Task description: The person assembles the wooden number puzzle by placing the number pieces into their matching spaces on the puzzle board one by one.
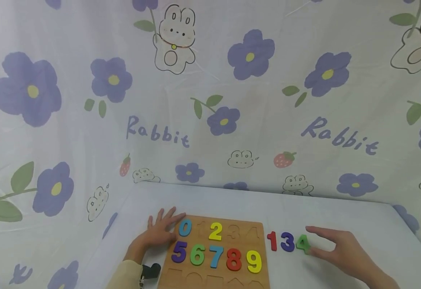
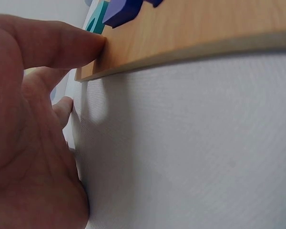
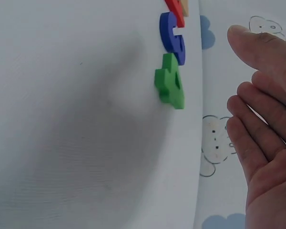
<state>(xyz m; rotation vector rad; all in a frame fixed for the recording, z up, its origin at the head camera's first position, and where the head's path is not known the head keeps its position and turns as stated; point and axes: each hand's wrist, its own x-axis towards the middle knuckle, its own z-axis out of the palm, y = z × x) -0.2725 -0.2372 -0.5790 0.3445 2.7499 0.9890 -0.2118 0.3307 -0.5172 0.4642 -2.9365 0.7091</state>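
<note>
I hold the right hand (image 1: 346, 253), thumb and fingers apart, just beside a green number 4 (image 3: 163, 83); leftward from that grip lie a purple 3 (image 1: 290, 242), a red 1 (image 1: 273, 241) and a wooden number board (image 1: 260, 244), its far side touched by the left hand (image 1: 161, 233), fingers spread.
</note>
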